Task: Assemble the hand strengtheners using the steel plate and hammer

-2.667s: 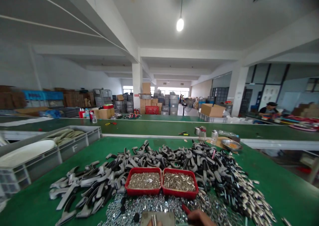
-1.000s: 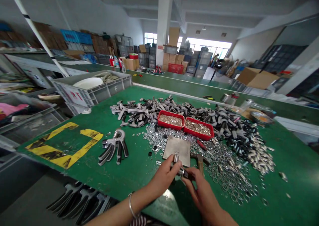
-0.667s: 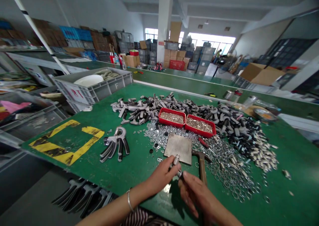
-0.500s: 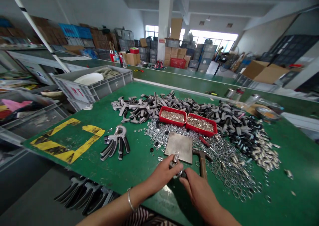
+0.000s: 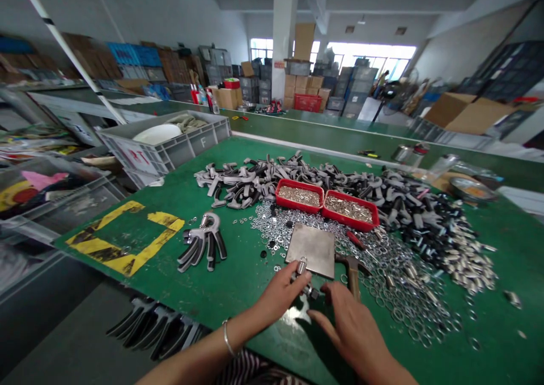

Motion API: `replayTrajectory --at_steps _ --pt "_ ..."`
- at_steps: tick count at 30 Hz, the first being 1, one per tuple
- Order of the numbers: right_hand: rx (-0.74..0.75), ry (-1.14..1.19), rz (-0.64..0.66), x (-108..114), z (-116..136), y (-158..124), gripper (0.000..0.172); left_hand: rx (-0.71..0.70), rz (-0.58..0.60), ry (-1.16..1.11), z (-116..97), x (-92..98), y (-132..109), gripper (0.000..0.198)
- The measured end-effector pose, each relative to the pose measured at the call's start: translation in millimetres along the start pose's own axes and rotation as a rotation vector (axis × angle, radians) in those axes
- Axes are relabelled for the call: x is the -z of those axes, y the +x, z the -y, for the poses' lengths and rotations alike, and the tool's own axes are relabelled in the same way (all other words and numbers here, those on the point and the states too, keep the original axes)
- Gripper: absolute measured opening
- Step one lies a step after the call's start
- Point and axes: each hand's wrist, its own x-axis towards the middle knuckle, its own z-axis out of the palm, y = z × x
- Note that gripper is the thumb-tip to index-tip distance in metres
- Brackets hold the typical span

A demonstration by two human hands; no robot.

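My left hand, with a bracelet on its wrist, is closed around a hand grip strengthener. Its coil spring sticks up past the thumb, and a dark knob shows on the near side; the fingers hide much of the rest. Just right of it, my right hand has thumb and forefinger apart with nothing visible between them. A square metal plate lies beyond the hands. Beside the plate rests a hammer, partly behind my right hand. Grip strengtheners with grey and black handles lie to the left.
Two red trays of small metal parts stand behind the plate, before a heap of grey handles. Washers and rings spread rightward, near a red-handled screwdriver. A grey crate stands at the back left; yellow-black tape marks the table.
My right hand has come away from the knob of the grip strengthener, and its thumb and forefinger have spread. My left hand keeps its hold. The whole view has shifted slightly.
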Motion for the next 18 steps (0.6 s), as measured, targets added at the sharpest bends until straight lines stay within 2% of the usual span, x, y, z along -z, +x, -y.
replayTrajectory --at_steps 3,7,9,11,13,16,18 --pt "0.107 -0.231 -0.128 0.7 -2.4 -4.1 0.055 -0.064 -0.015 0.082 -3.0 -0.9 -2.1 0.028" --pt "0.180 -0.402 -0.247 3.8 -8.2 -13.0 0.044 -0.272 0.172 0.261 -4.8 2.6 -2.7 0.024" --pt "0.239 -0.512 -0.332 6.9 -8.8 -14.8 0.039 -0.234 0.165 0.284 -4.0 1.1 -0.7 0.026" --pt "0.290 -0.540 -0.383 9.4 -9.0 -14.2 0.037 -0.116 0.081 0.222 -4.9 -2.4 1.5 0.028" --pt "0.245 -0.407 -0.325 10.2 -10.4 -12.2 0.041 -0.102 0.029 0.133 -8.9 -5.2 2.8 0.026" --pt "0.062 -0.129 -0.062 9.6 -14.5 -9.2 0.066 -0.297 0.112 0.149 -16.1 -6.8 4.6 0.019" --pt "0.048 -0.052 0.046 10.5 -15.1 -6.9 0.076 -0.342 0.139 0.201 -17.1 -9.0 7.6 0.016"
